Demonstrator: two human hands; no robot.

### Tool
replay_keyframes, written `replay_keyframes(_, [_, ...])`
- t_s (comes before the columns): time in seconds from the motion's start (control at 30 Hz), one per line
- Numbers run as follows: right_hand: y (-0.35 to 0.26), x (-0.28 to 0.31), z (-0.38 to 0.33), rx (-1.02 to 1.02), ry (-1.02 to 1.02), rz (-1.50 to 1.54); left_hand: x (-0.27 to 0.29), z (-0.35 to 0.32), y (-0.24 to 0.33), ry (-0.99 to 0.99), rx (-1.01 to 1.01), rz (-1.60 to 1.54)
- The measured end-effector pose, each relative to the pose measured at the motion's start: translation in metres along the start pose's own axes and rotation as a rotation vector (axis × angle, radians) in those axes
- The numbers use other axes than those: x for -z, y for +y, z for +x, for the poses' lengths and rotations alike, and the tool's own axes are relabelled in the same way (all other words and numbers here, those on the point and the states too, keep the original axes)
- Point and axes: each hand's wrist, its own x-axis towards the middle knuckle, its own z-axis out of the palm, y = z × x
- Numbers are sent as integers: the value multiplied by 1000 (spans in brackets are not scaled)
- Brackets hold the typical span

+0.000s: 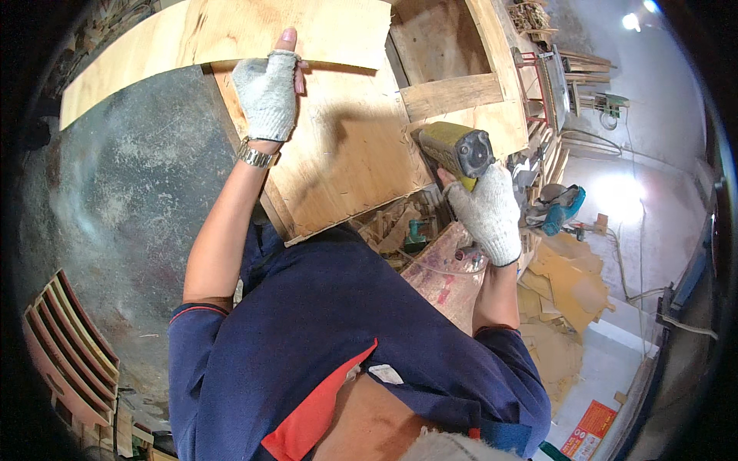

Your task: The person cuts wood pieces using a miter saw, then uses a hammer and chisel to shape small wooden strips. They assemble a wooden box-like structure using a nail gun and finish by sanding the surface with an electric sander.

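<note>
My left hand (267, 96), in a white fingerless work glove, grips the near edge of a long plywood strip (231, 32), thumb on top and fingertips underneath. The strip reaches out to the left past a wooden frame covered with a plywood panel (346, 146). A row of staples runs along the panel's near edge. My right hand (488, 211), gloved likewise, is wrapped round the grip of a yellow and black staple gun (457, 147). The gun lies over the frame's right part; its nose is hard to see, so I cannot tell whether it touches the wood.
Several curved wooden pieces (73, 346) stand at the lower left on the dark floor (131, 207). Below the frame is a stained board (442, 276) with a hose (453, 269) across it. Brown sheet scraps (569, 280) and a teal and grey object (565, 207) lie at the right.
</note>
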Motion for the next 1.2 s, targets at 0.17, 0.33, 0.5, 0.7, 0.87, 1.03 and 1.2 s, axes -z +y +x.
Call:
replay_keyframes(0.17, [-5, 0, -3, -59, -63, -144, 2, 0, -4, 3, 45, 67])
replay_keyframes(0.33, [5, -7, -13, 140, 107, -254, 3, 0, -6, 14, 0, 108])
replay_keyframes(0.5, [27, -6, -22, -162, 118, 189, 0, 1, -4, 31, -30, 20])
replay_keyframes(0.7, [113, -44, -99, -450, 450, 831, -2, -1, -1, 71, 16, 59])
replay_keyframes(0.87, [226, -130, -188, -783, 678, 436, -4, 5, -5, 86, -85, 124])
replay_keyframes(1.03, [299, -232, -295, -1153, 619, 86, -1, 7, -4, 39, -122, 234])
replay_keyframes(1.2, [336, -317, -394, -1531, 388, -171, -1, 2, 6, 29, -191, 549])
